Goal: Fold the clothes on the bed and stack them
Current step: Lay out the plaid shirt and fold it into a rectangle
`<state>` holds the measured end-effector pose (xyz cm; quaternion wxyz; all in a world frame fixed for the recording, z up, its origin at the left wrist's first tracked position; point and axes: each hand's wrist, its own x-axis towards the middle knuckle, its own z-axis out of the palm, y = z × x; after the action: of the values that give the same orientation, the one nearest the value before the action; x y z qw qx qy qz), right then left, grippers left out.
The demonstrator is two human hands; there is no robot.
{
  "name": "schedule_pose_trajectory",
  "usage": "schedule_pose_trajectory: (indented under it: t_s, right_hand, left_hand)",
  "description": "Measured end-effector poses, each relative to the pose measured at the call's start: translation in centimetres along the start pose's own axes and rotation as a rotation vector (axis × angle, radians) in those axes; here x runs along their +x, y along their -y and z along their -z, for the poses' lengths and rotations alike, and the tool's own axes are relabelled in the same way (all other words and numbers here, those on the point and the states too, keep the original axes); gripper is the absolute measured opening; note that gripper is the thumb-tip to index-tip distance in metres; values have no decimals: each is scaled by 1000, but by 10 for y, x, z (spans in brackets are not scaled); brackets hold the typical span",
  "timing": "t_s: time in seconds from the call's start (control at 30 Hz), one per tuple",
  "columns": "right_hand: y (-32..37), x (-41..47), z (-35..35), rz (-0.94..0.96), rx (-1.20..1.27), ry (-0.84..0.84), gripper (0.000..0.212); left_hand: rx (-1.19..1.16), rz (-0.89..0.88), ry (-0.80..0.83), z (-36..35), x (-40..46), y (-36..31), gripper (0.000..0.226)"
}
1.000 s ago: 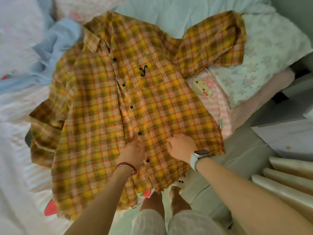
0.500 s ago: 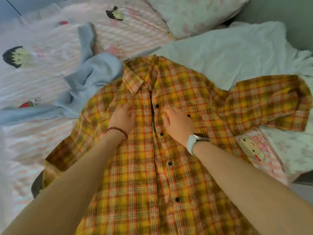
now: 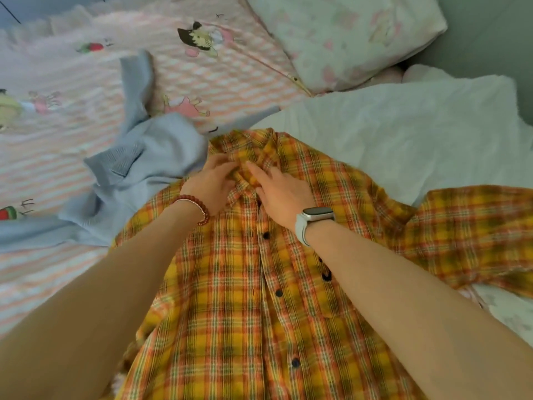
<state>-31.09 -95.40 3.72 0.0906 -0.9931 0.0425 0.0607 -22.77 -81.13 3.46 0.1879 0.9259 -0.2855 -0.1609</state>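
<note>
A yellow and orange plaid shirt lies front up and buttoned on the bed, its collar at the far end and one sleeve spread to the right. My left hand, with a bead bracelet at the wrist, rests on the left side of the collar with its fingers reaching onto the cloth. My right hand, with a watch at the wrist, lies flat on the right side of the collar, fingers straight and pointing at the left hand. Whether either hand pinches the collar is not visible.
A light blue knit sweater lies crumpled just left of the collar. A white garment spreads behind the shirt at right. A floral pillow sits at the back right. The pink striped cartoon bedsheet covers the bed.
Both hands have slid up the shirt front, from the hem past the chest to the collar. The view has tilted up toward the head of the bed.
</note>
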Motion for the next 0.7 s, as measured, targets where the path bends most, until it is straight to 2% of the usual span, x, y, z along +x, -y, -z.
schedule_pose_trajectory:
  t_s: [0.07, 0.13, 0.27, 0.33, 0.4, 0.47, 0.53, 0.6, 0.63, 0.7]
  right_hand:
    - [-3, 1, 3, 3, -44, -40, 40]
    - [-3, -2, 5, -20, 3, -171, 22]
    - [2, 10, 15, -202, 458, -467, 14]
    - [5, 24, 17, -264, 626, -361, 18]
    - [7, 33, 17, -298, 856, -86, 34]
    - [7, 34, 14, -346, 1212, 165, 47]
    - [7, 30, 12, -385, 1470, 217, 50]
    - [4, 20, 11, -404, 1528, 66, 46]
    - [4, 13, 11, -424, 1512, -45, 41]
    - [8, -8, 7, -496, 1476, -180, 30]
  left_hand:
    - [15, -17, -33, 6, 4, 2, 29]
    - [-65, -28, -126, 12, 3, 3, 17]
    - [-228, -25, -415, 25, 7, -4, 7]
    - [-214, 27, -492, 27, 12, -8, 10]
    - [-205, 94, -514, 25, 14, -9, 11]
    - [-261, 102, -524, 23, 12, -7, 7]
    - [-274, 79, -560, 23, 11, -5, 6]
    - [-214, 89, -544, 21, 16, -5, 9]
    - [-165, 120, -472, 19, 20, -8, 11]
    - [-82, 194, -198, 12, 30, -12, 18]
